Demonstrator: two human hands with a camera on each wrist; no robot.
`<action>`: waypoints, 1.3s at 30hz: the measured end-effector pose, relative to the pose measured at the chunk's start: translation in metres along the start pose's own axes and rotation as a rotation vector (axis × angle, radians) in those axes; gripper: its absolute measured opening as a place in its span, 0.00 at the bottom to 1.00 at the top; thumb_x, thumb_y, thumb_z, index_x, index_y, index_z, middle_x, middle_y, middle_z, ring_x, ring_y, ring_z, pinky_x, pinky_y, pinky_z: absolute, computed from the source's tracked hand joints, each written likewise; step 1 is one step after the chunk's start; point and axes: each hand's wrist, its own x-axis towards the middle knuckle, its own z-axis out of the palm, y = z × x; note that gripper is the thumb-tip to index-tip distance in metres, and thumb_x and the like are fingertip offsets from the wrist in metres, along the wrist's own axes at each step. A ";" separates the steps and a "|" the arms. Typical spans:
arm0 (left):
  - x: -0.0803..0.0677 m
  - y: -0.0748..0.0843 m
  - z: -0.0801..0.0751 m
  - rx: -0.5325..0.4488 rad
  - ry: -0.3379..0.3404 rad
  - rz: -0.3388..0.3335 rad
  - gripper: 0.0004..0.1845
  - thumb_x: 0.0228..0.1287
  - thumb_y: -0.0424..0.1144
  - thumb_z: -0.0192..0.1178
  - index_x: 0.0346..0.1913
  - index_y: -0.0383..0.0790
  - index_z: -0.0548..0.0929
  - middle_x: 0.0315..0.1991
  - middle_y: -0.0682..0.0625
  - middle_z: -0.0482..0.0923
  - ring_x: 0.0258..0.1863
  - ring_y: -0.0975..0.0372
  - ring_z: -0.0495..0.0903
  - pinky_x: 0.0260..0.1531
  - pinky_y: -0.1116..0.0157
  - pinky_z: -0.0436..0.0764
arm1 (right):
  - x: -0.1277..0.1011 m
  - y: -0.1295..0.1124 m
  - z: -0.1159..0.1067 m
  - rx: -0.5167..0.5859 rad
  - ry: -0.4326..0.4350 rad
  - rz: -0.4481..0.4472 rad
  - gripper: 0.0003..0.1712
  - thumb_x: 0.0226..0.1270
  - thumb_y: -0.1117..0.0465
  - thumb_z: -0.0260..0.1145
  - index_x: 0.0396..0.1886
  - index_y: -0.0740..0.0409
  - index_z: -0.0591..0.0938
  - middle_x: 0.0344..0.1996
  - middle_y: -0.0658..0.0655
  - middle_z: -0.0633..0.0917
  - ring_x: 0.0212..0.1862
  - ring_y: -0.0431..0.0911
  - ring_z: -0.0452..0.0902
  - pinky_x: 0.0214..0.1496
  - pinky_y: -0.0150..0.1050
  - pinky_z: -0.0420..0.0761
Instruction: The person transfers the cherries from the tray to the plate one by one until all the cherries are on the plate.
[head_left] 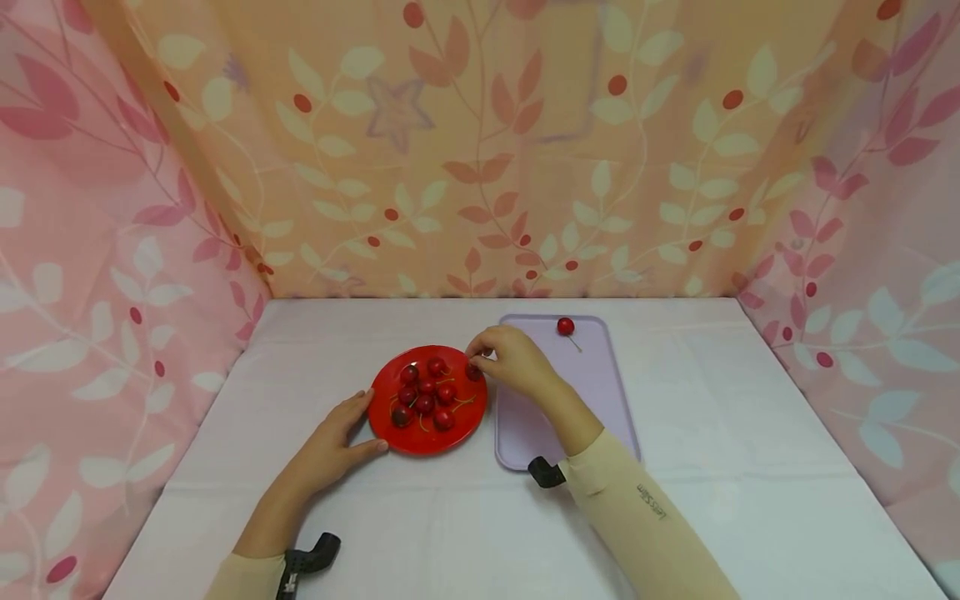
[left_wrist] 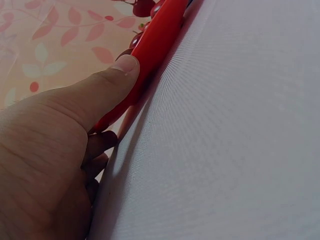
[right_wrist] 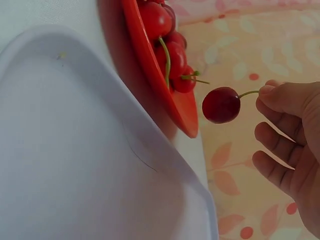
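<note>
My right hand (head_left: pixel 513 358) pinches a dark red cherry (right_wrist: pixel 221 105) by its green stem, between thumb and forefinger. In the right wrist view the cherry hangs clear of the red plate (head_left: pixel 429 445), just past its rim, the other fingers loosely bent. In the head view it overlaps the plate's right edge. Several cherries with stems lie piled on the plate. My left hand (head_left: pixel 333 442) holds the plate's left edge, its thumb (left_wrist: pixel 117 75) against the rim and its fingers farther round the edge. A single cherry (head_left: pixel 566 327) lies near the far edge of the lilac tray (head_left: pixel 555 417).
The tray lies right of the plate on a white-covered table (head_left: pixel 720 433), its raised rim close to the plate. Patterned fabric (head_left: pixel 480 150) walls off the back and both sides. A dark thin strand (right_wrist: pixel 141 157) lies on the tray.
</note>
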 end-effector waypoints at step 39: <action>0.001 0.000 -0.002 0.007 0.005 0.021 0.52 0.58 0.59 0.74 0.80 0.43 0.62 0.79 0.40 0.60 0.79 0.43 0.55 0.74 0.36 0.59 | 0.012 0.008 -0.009 -0.127 -0.016 0.001 0.07 0.68 0.60 0.71 0.44 0.49 0.89 0.39 0.46 0.88 0.44 0.45 0.81 0.52 0.40 0.82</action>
